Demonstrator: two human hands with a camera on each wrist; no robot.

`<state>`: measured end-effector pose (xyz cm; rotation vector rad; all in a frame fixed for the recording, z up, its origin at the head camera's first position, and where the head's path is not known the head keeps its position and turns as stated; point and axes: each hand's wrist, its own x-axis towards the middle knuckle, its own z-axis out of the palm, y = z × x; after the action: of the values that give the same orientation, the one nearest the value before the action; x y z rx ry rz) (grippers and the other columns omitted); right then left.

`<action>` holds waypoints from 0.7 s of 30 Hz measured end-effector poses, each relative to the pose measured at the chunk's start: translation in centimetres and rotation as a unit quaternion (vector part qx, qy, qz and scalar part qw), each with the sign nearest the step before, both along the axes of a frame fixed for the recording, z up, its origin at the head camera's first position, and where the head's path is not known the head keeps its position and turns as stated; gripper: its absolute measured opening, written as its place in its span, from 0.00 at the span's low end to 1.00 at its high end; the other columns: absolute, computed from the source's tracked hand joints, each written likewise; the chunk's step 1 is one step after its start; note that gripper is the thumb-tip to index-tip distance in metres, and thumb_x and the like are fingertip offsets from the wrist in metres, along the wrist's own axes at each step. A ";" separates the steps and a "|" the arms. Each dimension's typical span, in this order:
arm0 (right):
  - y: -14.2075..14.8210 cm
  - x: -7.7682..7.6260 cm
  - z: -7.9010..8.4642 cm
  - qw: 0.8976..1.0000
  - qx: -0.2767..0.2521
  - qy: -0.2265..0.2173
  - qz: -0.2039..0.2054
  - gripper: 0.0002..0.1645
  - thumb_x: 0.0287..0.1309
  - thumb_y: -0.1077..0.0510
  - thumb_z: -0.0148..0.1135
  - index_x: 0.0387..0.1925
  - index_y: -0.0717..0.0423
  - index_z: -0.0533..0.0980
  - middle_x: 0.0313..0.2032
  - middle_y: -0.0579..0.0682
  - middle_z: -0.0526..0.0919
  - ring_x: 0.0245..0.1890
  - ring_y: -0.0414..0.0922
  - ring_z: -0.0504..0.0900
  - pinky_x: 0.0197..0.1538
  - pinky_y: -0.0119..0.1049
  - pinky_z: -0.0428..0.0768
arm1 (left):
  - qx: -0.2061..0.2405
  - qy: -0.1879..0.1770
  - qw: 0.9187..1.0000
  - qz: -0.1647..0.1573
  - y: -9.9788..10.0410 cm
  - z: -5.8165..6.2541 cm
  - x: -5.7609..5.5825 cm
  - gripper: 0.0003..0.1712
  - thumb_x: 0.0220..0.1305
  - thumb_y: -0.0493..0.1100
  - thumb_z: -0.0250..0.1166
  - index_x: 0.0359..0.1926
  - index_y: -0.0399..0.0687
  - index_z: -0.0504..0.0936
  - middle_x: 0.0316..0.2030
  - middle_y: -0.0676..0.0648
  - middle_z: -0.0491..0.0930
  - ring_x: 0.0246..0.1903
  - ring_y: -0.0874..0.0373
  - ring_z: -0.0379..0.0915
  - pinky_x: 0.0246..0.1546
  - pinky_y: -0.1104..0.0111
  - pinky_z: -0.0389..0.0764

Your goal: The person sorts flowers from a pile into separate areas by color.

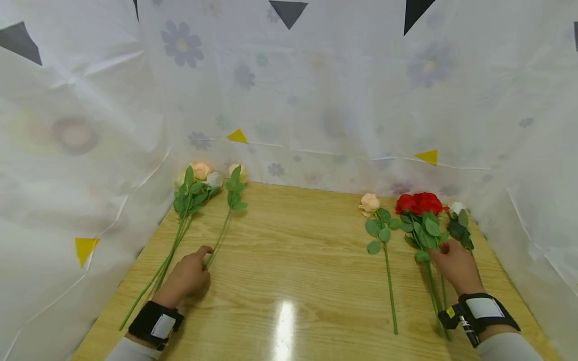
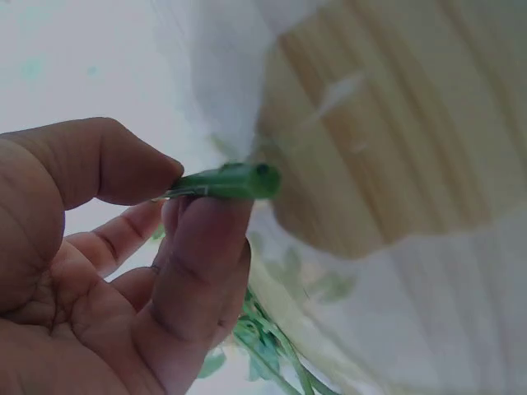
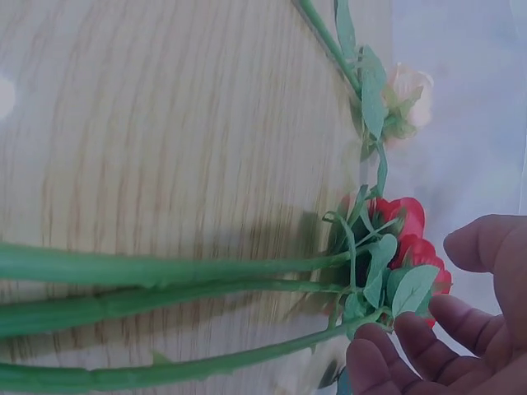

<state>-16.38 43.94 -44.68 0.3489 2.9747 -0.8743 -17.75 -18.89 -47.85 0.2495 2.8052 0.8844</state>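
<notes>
My left hand (image 1: 187,275) is over the left part of the table, its thumb and fingers pinching the green stem (image 2: 235,181) of a pale yellow artificial rose (image 1: 236,190). The flower head points toward the back wall. To its left lies a bunch of peach and white roses (image 1: 198,185), their stems passing beside or under the hand. On the right, my right hand (image 1: 457,265) hovers by the leaves of the red roses (image 1: 422,202). Its thumb and fingers stand apart in the right wrist view, with several red-rose stems (image 3: 165,276) beside them.
A single peach rose (image 1: 370,203) lies left of the red ones, stem toward the front. A white rose (image 1: 457,208) is at the right edge. The wooden table (image 1: 298,250) is bordered at back and sides by a flower-patterned sheet (image 1: 307,100).
</notes>
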 end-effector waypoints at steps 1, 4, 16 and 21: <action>-0.1 -0.1 -0.1 1.000 0.002 0.008 -0.001 0.39 0.73 0.43 0.49 0.60 0.78 0.64 0.53 0.77 0.70 0.46 0.68 0.75 0.38 0.56 0.76 | 0.012 -0.001 1.000 0.000 0.3 0.1 0.1 0.35 0.53 0.25 0.56 0.65 0.32 0.67 0.18 0.51 0.65 0.15 0.59 0.56 0.19 0.67 0.58; -0.7 -0.4 -0.2 0.999 0.006 0.031 0.000 0.36 0.73 0.45 0.50 0.59 0.78 0.66 0.51 0.76 0.73 0.44 0.67 0.76 0.37 0.55 0.77 | 0.037 -0.002 0.999 0.001 1.6 0.4 0.1 0.35 0.55 0.25 0.56 0.66 0.34 0.67 0.23 0.49 0.68 0.15 0.60 0.56 0.18 0.68 0.59; -6.4 -1.7 0.3 0.997 -0.049 0.056 0.015 0.33 0.72 0.44 0.51 0.62 0.69 0.67 0.53 0.68 0.74 0.42 0.58 0.78 0.35 0.43 0.75 | 0.102 0.060 0.992 -0.047 9.0 2.4 -1.1 0.33 0.57 0.27 0.59 0.66 0.41 0.70 0.31 0.50 0.71 0.15 0.64 0.55 0.17 0.72 0.58; -8.6 -2.4 0.2 0.995 -0.077 0.060 0.012 0.33 0.72 0.42 0.50 0.62 0.66 0.68 0.54 0.65 0.76 0.50 0.60 0.77 0.41 0.47 0.77 | 0.167 0.060 0.983 -0.041 11.6 3.3 -0.5 0.33 0.57 0.28 0.58 0.66 0.43 0.69 0.33 0.50 0.71 0.16 0.64 0.62 0.16 0.72 0.63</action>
<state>-18.78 35.33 -44.46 0.2627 2.9858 -1.1514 -18.27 -7.24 -44.59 0.4776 2.7132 1.3593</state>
